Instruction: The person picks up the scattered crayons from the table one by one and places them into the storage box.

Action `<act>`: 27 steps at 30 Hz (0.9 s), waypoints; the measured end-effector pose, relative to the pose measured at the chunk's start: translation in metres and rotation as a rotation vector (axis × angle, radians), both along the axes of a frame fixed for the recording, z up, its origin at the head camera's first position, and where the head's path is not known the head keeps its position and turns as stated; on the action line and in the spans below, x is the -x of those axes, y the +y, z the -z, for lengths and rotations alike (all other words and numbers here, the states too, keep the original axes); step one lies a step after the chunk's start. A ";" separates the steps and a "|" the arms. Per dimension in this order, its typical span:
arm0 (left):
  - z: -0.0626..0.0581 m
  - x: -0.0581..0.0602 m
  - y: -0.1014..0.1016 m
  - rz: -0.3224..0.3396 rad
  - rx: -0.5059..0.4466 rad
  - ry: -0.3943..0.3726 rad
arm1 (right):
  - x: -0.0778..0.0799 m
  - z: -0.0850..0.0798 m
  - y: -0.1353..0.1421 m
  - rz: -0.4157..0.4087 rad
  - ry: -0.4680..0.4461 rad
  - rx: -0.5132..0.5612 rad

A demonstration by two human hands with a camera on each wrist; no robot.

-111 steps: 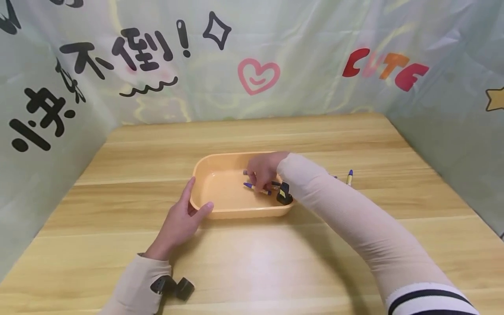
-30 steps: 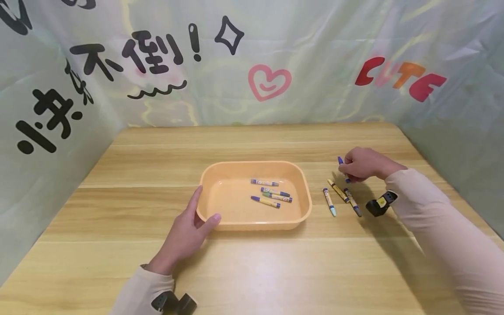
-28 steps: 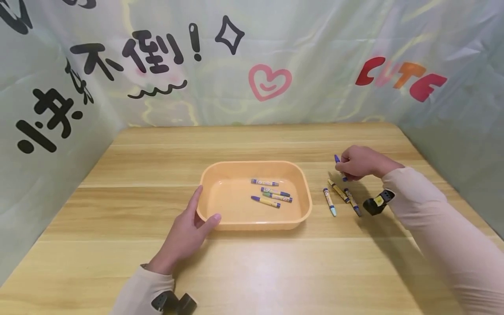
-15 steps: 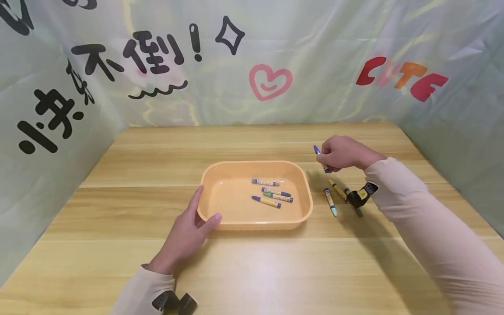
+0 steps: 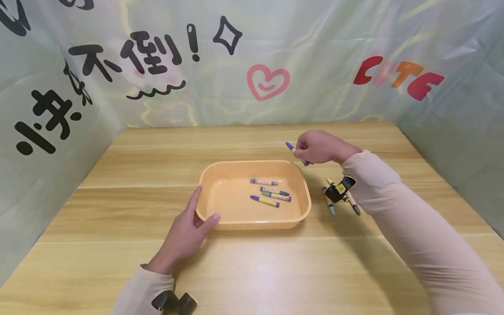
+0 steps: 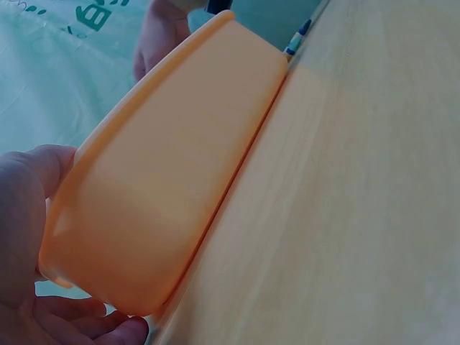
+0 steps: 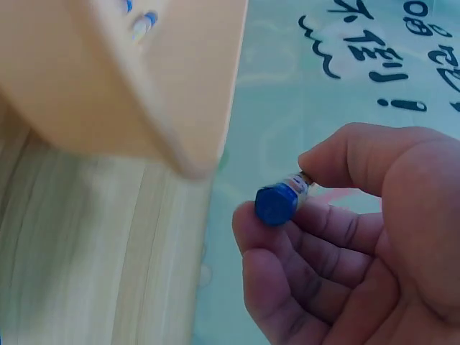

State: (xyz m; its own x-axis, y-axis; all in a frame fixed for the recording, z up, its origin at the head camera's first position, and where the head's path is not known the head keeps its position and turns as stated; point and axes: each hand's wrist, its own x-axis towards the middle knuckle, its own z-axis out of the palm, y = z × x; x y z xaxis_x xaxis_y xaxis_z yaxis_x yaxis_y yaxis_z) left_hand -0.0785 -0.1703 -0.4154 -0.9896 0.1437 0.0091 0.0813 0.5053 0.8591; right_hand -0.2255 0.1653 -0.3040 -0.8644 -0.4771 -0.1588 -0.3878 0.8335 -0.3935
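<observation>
Crayon (image 7: 279, 205) is pinched by right hand (image 5: 320, 146), centre-right; tray (image 5: 226, 201) is gripped by left hand (image 5: 184, 235). Loading step, presumably; lowering inside is called for.

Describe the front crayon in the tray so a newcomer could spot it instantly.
On the wooden table sits an orange tray. Of the four crayons inside, find the front crayon, nearest the viewer: its yellow body and blue tip pointing left set it apart.

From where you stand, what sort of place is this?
Probably a small, screened-off tabletop workspace: a wood-grain table, a printed backdrop around its far side and both ends, and a tray holding crayons.
</observation>
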 end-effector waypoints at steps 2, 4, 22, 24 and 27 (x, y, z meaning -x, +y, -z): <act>0.000 0.000 0.000 0.002 -0.001 0.002 | 0.001 0.000 -0.006 -0.016 0.009 0.000; 0.001 0.001 0.000 0.002 0.000 0.003 | 0.001 0.002 -0.012 -0.029 0.001 0.001; 0.000 0.000 0.000 0.006 -0.002 0.010 | 0.005 0.010 -0.061 -0.158 -0.119 -0.053; 0.000 0.000 0.000 0.008 -0.003 0.011 | 0.005 0.011 -0.067 -0.182 -0.115 -0.077; 0.000 0.001 0.000 0.008 -0.005 0.007 | 0.005 0.014 -0.075 -0.207 -0.123 -0.115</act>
